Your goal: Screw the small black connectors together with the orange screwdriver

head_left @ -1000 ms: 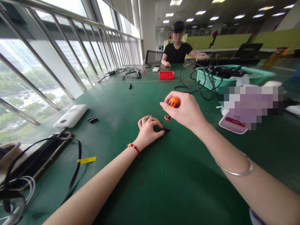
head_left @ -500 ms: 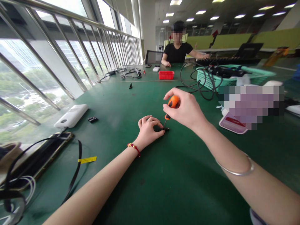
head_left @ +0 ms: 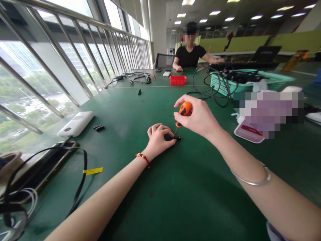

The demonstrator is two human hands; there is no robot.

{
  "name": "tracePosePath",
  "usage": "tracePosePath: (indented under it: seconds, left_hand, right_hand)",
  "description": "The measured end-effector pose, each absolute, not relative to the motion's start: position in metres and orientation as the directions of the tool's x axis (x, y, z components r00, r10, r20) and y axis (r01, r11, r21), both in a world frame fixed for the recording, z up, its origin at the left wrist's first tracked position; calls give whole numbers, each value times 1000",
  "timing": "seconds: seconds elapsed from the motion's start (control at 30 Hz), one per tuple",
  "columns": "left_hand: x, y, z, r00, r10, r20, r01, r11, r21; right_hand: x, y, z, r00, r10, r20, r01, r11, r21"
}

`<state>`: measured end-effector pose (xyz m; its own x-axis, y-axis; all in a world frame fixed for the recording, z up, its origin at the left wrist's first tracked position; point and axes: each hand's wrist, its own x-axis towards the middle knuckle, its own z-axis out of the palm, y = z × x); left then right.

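Observation:
My right hand (head_left: 198, 115) is closed around the orange and black handle of a screwdriver (head_left: 185, 108). Its thin shaft slants down to a small black part (head_left: 177, 138) on the green table (head_left: 160, 187). My left hand (head_left: 160, 139) pinches that black part between thumb and fingers, low against the tabletop. The fingers hide most of the part, so its kind is unclear. Whether the tip sits in a screw cannot be made out. Another small black piece (head_left: 99, 128) lies to the left, and one more (head_left: 139, 92) lies farther back.
At left are a white power bank (head_left: 76, 124), a phone (head_left: 47, 167) and a black cable (head_left: 85, 164) with a yellow tag. A red box (head_left: 178, 80) and a teal basket (head_left: 220, 85) with cables stand farther back. A person (head_left: 190, 55) sits at the far end.
My right hand and the screwdriver handle have shifted very slightly, with the handle turned a little in the fingers. My left hand and the black part stay in place.

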<state>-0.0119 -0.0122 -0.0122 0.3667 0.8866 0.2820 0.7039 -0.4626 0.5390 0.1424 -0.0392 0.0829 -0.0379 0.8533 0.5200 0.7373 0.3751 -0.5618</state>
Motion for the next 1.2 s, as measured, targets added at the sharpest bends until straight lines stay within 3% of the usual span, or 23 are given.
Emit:
tracePosePath:
  seconds: [0.27,0.53,0.73,1.07,1.2]
  left_hand:
    - [-11,-13,-11,359,895,264,711,-446,545]
    - [-12,-12,-13,362,889,280,714,-458,530]
    - [-12,-13,-13,362,886,290,714,-464,525]
    - [-13,-14,-12,372,884,284,713,-468,523]
    - [-14,-14,-13,380,877,293,715,-480,508]
  right_hand:
    - [144,-40,84,32,862,506,789,289,-542]
    - [143,-42,86,-91,872,482,742,382,-551]
    - [140,-41,82,-69,857,510,785,362,-502]
    - [158,-53,81,-107,917,385,614,365,-699]
    - [184,-59,62,-21,892,452,446,413,-794]
